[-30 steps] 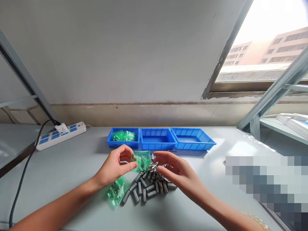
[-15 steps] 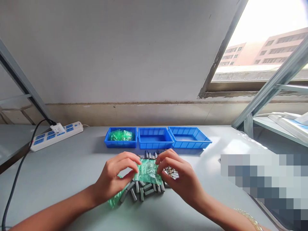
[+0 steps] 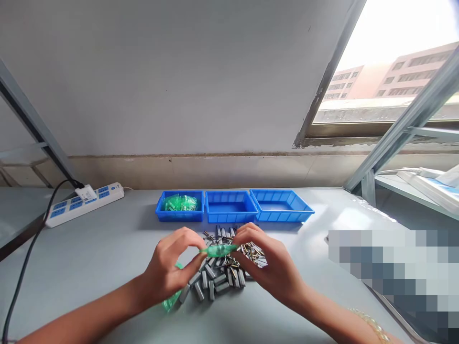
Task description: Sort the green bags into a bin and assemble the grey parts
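A small green plastic bag [image 3: 220,250] is stretched between my two hands, seen nearly edge-on above a pile of metal parts. My left hand [image 3: 175,263] pinches its left end between thumb and fingers. At the right end, my right hand [image 3: 267,258] pinches it the same way. Grey metal blocks [image 3: 211,288] lie below the bag, with thin screws or pins [image 3: 255,254] to the right, partly behind my right hand. Another green bag [image 3: 171,301] lies on the table, partly hidden by my left hand.
Three blue bins stand in a row behind the pile; the left bin [image 3: 180,216] holds green bags. A white power strip [image 3: 84,204] with a black cable lies at left. Metal frame posts rise at both sides. A blurred block [image 3: 394,277] covers the right side.
The green bag has tilted from facing the camera to nearly edge-on, so more of the metal parts show behind it. Both hands keep hold of its ends.
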Motion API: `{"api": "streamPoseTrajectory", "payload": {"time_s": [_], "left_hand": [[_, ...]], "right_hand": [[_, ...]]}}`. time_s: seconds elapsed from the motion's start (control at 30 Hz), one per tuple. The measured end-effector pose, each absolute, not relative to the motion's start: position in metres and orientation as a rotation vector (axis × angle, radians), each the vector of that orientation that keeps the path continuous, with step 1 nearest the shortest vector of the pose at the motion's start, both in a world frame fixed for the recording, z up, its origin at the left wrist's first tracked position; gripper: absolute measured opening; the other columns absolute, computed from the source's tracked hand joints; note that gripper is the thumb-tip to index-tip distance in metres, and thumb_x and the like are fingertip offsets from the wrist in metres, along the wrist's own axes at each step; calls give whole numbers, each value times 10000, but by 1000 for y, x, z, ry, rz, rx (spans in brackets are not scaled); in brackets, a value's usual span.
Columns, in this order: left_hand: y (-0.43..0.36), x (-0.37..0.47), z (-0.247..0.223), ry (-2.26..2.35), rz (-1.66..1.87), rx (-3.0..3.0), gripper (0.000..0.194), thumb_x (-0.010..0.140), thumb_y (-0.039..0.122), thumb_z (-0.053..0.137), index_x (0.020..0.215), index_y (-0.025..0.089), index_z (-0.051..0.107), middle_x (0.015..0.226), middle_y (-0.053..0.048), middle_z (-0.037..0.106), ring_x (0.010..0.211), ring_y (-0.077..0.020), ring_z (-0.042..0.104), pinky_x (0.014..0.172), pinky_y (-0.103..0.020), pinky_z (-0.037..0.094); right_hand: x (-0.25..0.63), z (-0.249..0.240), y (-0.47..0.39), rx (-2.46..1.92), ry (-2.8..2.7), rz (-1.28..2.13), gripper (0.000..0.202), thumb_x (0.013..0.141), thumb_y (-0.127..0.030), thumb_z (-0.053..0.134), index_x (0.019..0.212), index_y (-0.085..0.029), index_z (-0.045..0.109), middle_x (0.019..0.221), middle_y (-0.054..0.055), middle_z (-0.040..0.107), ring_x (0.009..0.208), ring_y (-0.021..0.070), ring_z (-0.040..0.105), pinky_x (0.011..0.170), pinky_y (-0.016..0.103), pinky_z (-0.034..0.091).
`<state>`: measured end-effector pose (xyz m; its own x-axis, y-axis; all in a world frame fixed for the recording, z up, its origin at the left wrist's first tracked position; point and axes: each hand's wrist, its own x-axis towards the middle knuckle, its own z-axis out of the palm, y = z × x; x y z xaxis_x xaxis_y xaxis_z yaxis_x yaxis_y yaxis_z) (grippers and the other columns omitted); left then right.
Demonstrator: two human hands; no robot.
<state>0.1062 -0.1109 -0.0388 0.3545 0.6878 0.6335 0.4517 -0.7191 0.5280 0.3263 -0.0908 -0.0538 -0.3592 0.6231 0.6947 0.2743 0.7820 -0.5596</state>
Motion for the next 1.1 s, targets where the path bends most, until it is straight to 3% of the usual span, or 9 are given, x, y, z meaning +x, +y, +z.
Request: {"api": "streamPoseTrajectory", "payload": {"time_s": [0.07, 0.23, 0.5, 0.67, 0.77, 0.87, 1.0, 1.1], "left_hand": [[-113, 112, -35, 1153, 1210, 2237, 89, 824, 111, 583, 839, 199, 595, 746, -19, 686, 651, -157, 652, 623, -264, 561], [-103, 113, -26, 1306, 1018, 2056, 105, 813, 179, 568, 712, 191, 595, 658, 2, 677, 599, -147, 665, 560, -217, 553], [-29, 71, -9, 1604, 1119, 2091, 162, 802, 334, 575, 856, 194, 639, 797, -54, 712, 751, -239, 661, 680, -335, 512], [-34, 61, -19, 1703, 1120, 2259, 262, 776, 283, 584, 1020, 195, 620, 1099, -118, 652, 1100, -338, 507, 963, -505, 370], [-71, 58, -24, 1584, 864, 2339, 176, 753, 255, 617, 917, 225, 673, 943, -58, 684, 947, -287, 595, 873, -413, 462], [-107, 55, -25, 1452, 548, 2308, 312, 634, 203, 715, 937, 280, 701, 935, 3, 657, 791, -212, 648, 718, -286, 525], [-125, 53, -27, 1445, 393, 2084, 270, 634, 128, 658, 876, 246, 663, 949, -4, 608, 896, -233, 617, 799, -322, 509], [-118, 53, -27, 1499, 511, 2029, 192, 673, 114, 614, 830, 224, 602, 856, 2, 608, 737, -196, 600, 690, -305, 513]], "right_hand": [[328, -56, -90, -790, -1931, 639, 56, 844, -186, 588, 886, -212, 560, 734, 2, 621, 671, 151, 581, 612, 267, 497], [329, -57, -84, -949, -1864, 891, 174, 858, -322, 573, 987, -209, 605, 802, 16, 654, 744, 164, 597, 698, 297, 492], [330, -56, -77, -1004, -1740, 871, 221, 857, -378, 551, 911, -189, 651, 845, 48, 680, 781, 182, 614, 752, 346, 497], [331, -54, -76, -1006, -1684, 891, 234, 846, -393, 573, 877, -182, 668, 854, 58, 684, 799, 189, 618, 744, 344, 506], [331, -51, -79, -1016, -1670, 962, 234, 845, -401, 584, 863, -184, 669, 822, 47, 675, 756, 175, 614, 679, 302, 508], [330, -50, -85, -1014, -1704, 1027, 231, 857, -404, 576, 871, -193, 668, 809, 38, 664, 731, 164, 601, 640, 271, 497], [328, -51, -93, -997, -1779, 1001, 253, 876, -424, 555, 864, -199, 669, 773, 31, 638, 709, 162, 570, 617, 262, 478], [328, -55, -92, -1000, -1789, 977, 258, 875, -430, 556, 847, -199, 669, 752, 25, 632, 693, 158, 563, 614, 262, 480]]}}
